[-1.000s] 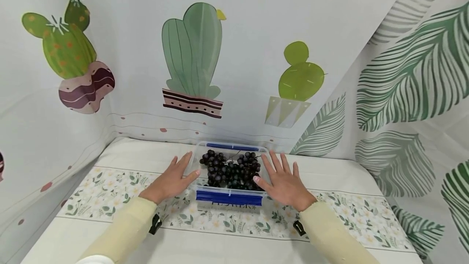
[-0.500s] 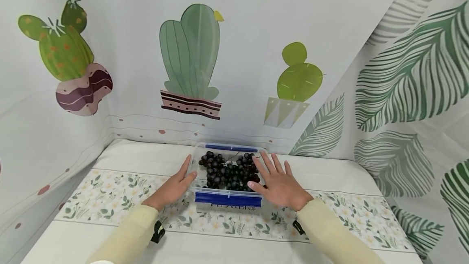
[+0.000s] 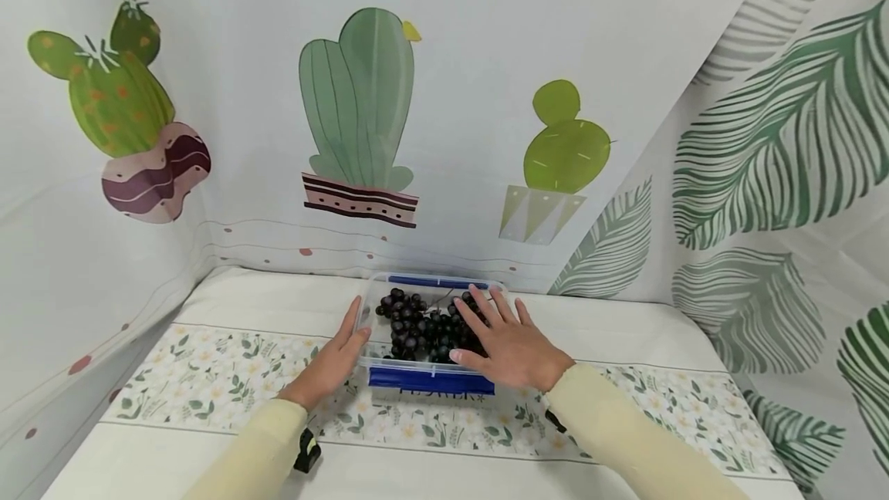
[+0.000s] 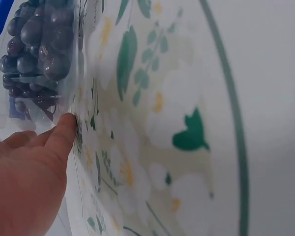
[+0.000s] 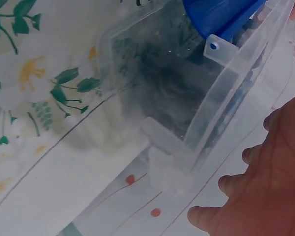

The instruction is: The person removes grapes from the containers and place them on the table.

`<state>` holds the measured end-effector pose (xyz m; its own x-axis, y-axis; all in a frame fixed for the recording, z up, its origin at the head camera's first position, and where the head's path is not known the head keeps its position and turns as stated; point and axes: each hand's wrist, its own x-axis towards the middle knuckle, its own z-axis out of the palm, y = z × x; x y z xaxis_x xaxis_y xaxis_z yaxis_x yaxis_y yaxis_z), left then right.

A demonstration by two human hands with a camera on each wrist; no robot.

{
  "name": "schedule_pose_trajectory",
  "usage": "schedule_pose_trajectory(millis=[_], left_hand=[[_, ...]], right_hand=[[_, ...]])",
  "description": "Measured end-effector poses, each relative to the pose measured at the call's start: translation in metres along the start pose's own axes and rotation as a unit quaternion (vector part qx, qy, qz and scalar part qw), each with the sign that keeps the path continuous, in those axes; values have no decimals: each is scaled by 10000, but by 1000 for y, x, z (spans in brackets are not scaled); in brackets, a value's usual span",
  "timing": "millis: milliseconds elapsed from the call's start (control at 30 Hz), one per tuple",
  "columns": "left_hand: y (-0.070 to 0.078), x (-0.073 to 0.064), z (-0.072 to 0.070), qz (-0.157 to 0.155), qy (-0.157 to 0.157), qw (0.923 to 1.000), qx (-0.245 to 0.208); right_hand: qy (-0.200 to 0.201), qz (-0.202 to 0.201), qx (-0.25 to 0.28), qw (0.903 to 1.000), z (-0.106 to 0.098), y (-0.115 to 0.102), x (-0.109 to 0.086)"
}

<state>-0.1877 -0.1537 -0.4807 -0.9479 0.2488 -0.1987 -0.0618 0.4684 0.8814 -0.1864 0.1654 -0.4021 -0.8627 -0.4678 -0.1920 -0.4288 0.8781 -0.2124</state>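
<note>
A clear plastic box [image 3: 375, 336] with blue side clips stands on the table, uncovered in the head view. Inside lie dark grapes [image 3: 410, 326] on their stems, seen through the wall as grapes [image 4: 32, 30] in the left wrist view. My left hand [image 3: 326, 369] rests against the box's left side, fingers straight; in its wrist view the left hand [image 4: 32, 172] has fingertips by the box's lower edge. Over the right part of the box spreads my right hand [image 3: 510, 346], hiding some grapes. In its wrist view the right hand [image 5: 260, 182] is above the rim, fingers spread.
The table carries a white cloth [image 3: 278, 295] with a floral band [image 3: 208, 369]. Behind it hangs a curtain [image 3: 472, 21] printed with cacti and leaves, close to the box's far side. A blue clip [image 3: 430, 381] sits on the box's near side.
My right hand has moved left, from beside the box's right wall to over the grapes. The left hand stays at the box's left side, its fingers now closer together.
</note>
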Motion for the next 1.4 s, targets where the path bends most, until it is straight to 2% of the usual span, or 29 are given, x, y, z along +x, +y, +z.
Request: schedule_pose_trajectory(millis=[200, 533, 967, 1400], left_hand=[[0, 3, 1, 40, 34, 10000, 7], [-2, -1, 2, 199, 150, 9996, 89], [-3, 0, 5, 207, 246, 9994, 151], [-5, 1, 4, 221, 226, 9995, 79]], right_hand=[[-71, -122, -296, 9995, -4, -7, 11], [-175, -546, -409, 9975, -5, -17, 28], [-540, -676, -651, 9941, -10, -36, 55], [-820, -517, -734, 9926, -11, -44, 78]])
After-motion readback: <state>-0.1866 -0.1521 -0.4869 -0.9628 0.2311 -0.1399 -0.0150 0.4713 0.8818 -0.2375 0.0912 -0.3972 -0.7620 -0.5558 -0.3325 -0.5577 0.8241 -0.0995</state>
